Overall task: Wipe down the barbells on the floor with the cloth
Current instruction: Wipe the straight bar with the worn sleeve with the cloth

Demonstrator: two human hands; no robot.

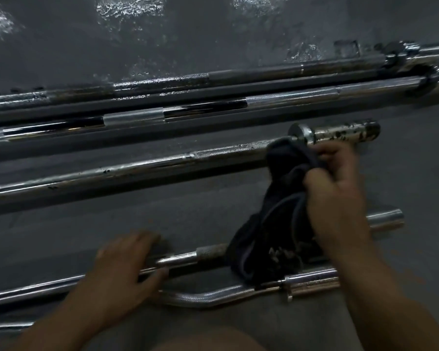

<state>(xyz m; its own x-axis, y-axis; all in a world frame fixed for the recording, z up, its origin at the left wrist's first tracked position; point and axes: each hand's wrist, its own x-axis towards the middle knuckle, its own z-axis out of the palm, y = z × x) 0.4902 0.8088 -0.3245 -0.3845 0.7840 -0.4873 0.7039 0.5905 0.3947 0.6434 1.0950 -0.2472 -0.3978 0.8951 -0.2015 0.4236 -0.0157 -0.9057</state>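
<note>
Now our right hand [335,188] grips the cloth [276,224] against a barbell [137,168] lying 9 to 3 o'clock. Our left hand [127,264] lies flat.

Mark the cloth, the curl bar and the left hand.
cloth [265,238]: head view, hanging dark folds.
curl bar [202,298]: head view, bent knurled section.
left hand [126,264]: head view, back of the hand.

Gym: barbells [213,154] on floor [238,26]
</note>
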